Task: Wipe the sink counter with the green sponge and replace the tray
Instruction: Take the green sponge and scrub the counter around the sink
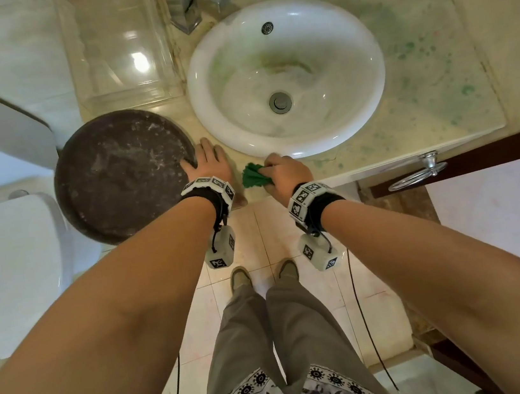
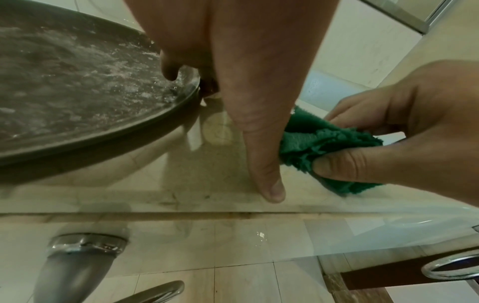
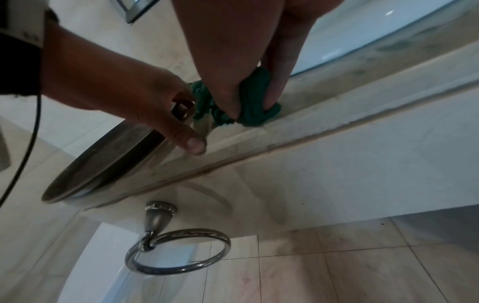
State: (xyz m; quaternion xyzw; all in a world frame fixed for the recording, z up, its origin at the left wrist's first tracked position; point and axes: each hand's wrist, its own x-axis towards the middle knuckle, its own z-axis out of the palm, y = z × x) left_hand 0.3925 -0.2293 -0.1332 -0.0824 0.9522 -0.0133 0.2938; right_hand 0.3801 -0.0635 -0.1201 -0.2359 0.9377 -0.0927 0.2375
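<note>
The round dark tray (image 1: 121, 172) lies on the counter's left end and overhangs its front edge. My left hand (image 1: 205, 159) grips the tray's right rim; a finger (image 2: 169, 67) curls over the rim (image 2: 191, 86), and the thumb (image 2: 269, 184) points down at the counter's front edge. That side of the tray looks raised slightly, with shadow beneath. My right hand (image 1: 276, 171) grips the crumpled green sponge (image 1: 254, 176) and presses it on the counter between the tray and the sink (image 1: 199, 81). Its fingers cover much of the sponge (image 3: 255, 92).
Green stains speckle the counter (image 1: 428, 73) right of the sink. A clear box (image 1: 117, 49) and the faucet (image 1: 189, 9) stand at the back. A chrome towel ring (image 1: 419, 172) hangs below the counter's front. A white toilet (image 1: 10, 258) is at the left.
</note>
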